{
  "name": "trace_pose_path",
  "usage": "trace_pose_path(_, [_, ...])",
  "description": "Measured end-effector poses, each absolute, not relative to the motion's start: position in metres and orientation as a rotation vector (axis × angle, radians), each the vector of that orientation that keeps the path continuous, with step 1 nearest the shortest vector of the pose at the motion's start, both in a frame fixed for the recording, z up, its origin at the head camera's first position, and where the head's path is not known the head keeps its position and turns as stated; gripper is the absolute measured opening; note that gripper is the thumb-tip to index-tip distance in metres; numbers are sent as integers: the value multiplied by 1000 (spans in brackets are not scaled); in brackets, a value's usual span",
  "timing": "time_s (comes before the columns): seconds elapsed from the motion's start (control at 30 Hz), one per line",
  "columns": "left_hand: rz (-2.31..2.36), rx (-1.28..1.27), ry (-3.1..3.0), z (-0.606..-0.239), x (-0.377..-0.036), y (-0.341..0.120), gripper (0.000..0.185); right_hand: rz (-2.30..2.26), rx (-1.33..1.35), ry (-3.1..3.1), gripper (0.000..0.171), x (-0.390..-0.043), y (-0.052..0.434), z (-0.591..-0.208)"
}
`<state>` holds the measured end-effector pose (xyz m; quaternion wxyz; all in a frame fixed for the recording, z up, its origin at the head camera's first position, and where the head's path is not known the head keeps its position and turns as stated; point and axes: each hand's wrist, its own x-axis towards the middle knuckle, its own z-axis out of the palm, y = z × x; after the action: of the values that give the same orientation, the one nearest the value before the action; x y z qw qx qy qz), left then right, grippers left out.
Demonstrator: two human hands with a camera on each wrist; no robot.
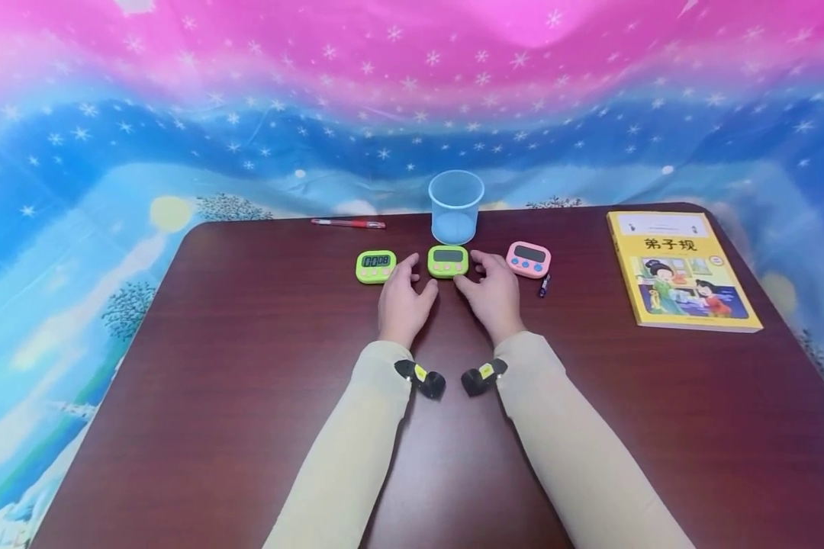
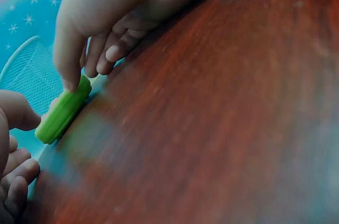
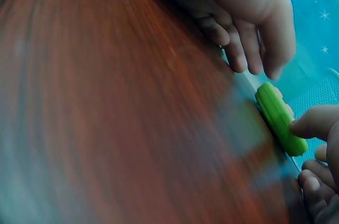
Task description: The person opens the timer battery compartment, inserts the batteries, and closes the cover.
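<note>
A green digital timer [image 1: 448,261] with a blank screen lies between my two hands at the middle of the table's far side. My left hand [image 1: 406,305] is to its left, fingers loosely bent, thumb tip a little short of it. On the other side my right hand [image 1: 494,301] has its thumb tip against the timer's edge, as the right wrist view shows on the timer [image 3: 280,121]; its other fingers curve loosely and grip nothing. Another green timer [image 1: 375,267], reading 0008, lies left of my left hand. Beside my right hand lies a pink timer [image 1: 529,260].
Behind the middle timer stands a translucent blue mesh cup [image 1: 455,217]. A red pen [image 1: 348,223] lies along the far edge. Near the pink timer is a small dark object [image 1: 545,286]. A yellow book [image 1: 683,271] lies at the right. A patterned cloth [image 1: 412,107] hangs behind the table.
</note>
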<state>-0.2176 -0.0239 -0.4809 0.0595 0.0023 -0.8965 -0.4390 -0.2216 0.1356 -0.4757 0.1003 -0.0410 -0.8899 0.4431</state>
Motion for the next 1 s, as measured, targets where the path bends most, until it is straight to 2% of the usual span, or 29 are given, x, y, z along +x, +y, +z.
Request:
trace_pose_path(0.23, [-1128,-37,-2799,-480,-220,-24,55,1170,-94,-2686,53,-222,126,-478])
trace_pose_path(0.5, [-1088,-93,-2832,-481,-219,-22,59,1216,-38,-2662,50,-216,136,-480])
trace_pose_path(0.73, [-1066,-188,-2884,-484,-216,-22,74,1400,239,-2691,49,-210,165,-477])
trace_pose_path(0.9, [-1166,-300,-2851,-486,-215,-24,71,1528,390,-2804,46,-209,194,-469])
trace_pose_path(1.0, [-1220,-311,-2835,-485,-212,-35,71,1552,404,-2842,44,-208,188,-469])
